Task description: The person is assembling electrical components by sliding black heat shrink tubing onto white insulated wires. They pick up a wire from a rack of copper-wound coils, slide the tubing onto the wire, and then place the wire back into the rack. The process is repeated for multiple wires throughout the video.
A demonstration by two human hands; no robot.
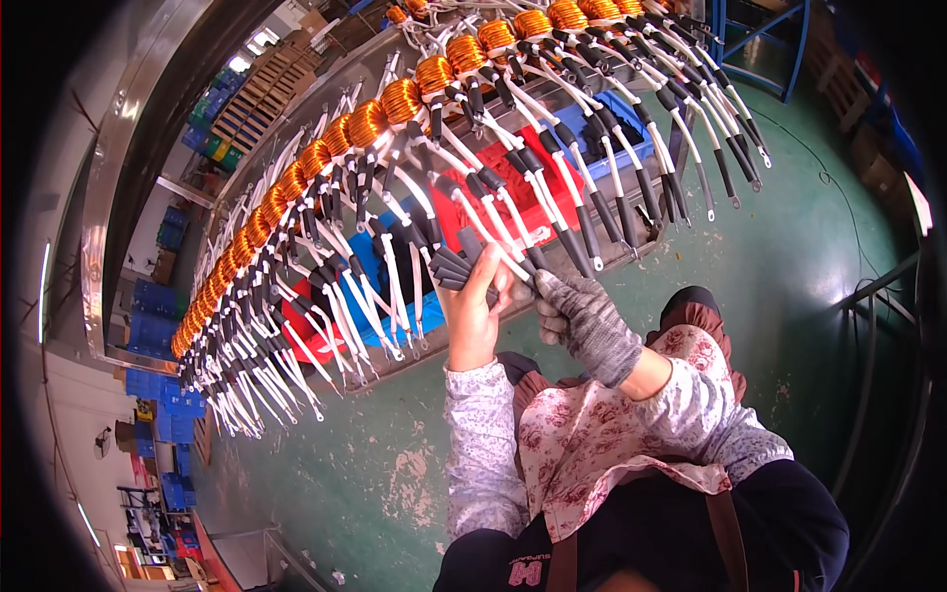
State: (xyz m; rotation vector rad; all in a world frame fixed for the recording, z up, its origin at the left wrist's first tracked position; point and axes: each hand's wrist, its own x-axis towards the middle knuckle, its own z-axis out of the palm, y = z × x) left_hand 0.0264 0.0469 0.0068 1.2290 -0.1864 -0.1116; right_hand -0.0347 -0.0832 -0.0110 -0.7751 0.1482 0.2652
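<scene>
Head view — left hand (475,324) holds black tubes (455,271) — right hand (590,331), white lead (507,258)

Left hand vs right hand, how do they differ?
Left hand is bare; right hand wears a grey glove. Left hand holds a bunch of dark tubes; right hand pinches near a white lead's lower end. Shared: pale patterned sleeves.

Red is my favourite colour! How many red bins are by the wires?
2: one red bin near the picture's middle, another red bin farther left. More may be hidden behind the white wires.
</scene>
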